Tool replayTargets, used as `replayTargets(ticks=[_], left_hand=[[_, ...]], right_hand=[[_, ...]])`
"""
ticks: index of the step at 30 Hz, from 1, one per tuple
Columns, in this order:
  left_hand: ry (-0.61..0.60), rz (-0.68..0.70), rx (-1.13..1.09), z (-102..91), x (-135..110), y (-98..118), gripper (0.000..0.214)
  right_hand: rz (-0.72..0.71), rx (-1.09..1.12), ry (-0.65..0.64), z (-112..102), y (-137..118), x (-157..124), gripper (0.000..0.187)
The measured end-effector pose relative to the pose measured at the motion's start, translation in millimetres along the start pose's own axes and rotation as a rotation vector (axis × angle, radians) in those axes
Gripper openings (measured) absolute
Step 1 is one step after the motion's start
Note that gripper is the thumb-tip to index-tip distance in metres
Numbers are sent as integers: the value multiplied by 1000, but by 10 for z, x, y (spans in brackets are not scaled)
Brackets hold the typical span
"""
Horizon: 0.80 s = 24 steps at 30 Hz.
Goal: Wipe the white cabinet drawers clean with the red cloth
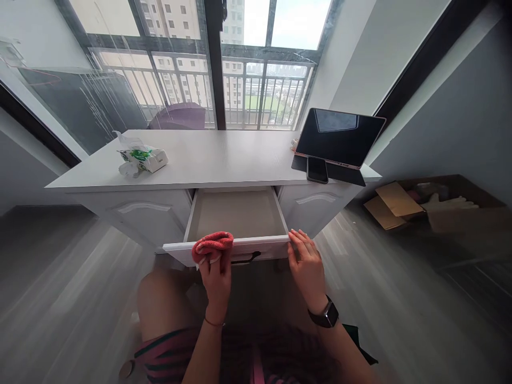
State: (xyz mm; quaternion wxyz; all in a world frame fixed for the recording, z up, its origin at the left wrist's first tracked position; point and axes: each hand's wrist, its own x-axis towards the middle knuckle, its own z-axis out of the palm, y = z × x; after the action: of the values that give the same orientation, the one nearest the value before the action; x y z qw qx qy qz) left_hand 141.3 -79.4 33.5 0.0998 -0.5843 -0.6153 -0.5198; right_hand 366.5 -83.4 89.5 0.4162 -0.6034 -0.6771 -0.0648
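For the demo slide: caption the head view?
Left hand holding red cloth against the front of an open desk drawer, right hand at its right end.

A room that looks like a home

Beyond the desk's (228, 157) far edge, large windows (218, 69) show a balcony-style railing (260, 98) and a tower block (172, 21). Panelled cabinet doors (146, 213) flank its drawer (236, 216); tissues (147, 159) lie near its left corner, above plank-patterned flooring (60, 298).

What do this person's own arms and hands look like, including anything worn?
No sleeves or gloves show. The left hand has a thin, dark cord-like bracelet at its wrist; the right hand has a black smartwatch with a rounded rectangular face and dark band.
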Motion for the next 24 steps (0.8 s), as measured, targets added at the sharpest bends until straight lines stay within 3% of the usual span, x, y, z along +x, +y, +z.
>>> replayTargets(ticks=[3,9,16,21,24], left_hand=[[-6,-170,34,-105,26,-161,25],[-74,-289,30,-128,-18,-280,19],[-179,-321,-49,-99,-106,-346,13],[-212,-449,-199,-82,-221,-420,11],[-210,-637,-307,-11,-316,-450,21]], right_hand=[[-13,-17,1,2,-19,-10,33],[-17,73,40,162,-159,-233,39],[-22,338,-439,679,-466,-497,32],[18,309,-482,842,-473,-418,21],[42,290,-494,882,-435,-315,19]])
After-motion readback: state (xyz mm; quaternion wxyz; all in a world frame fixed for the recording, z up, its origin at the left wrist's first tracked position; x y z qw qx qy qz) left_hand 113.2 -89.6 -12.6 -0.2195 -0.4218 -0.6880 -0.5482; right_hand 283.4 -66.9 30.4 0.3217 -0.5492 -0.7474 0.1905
